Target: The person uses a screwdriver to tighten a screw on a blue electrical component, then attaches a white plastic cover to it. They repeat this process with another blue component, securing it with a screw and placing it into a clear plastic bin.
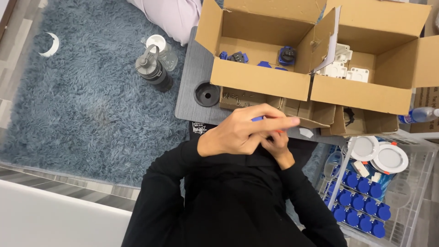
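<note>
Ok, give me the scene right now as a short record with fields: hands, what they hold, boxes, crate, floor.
left hand: raised over the right, fingers curled round a small blue part
right hand: under the left, mostly hidden; grip cannot be told
left cardboard box: open, blue parts inside
right cardboard box: open, white parts inside
clear crate: rows of blue caps, two round white lamps
rug: grey bottle, clear bottle

Grey table (192, 87) under cardboard boxes (260, 77), perhaps screws (233, 97).
</note>
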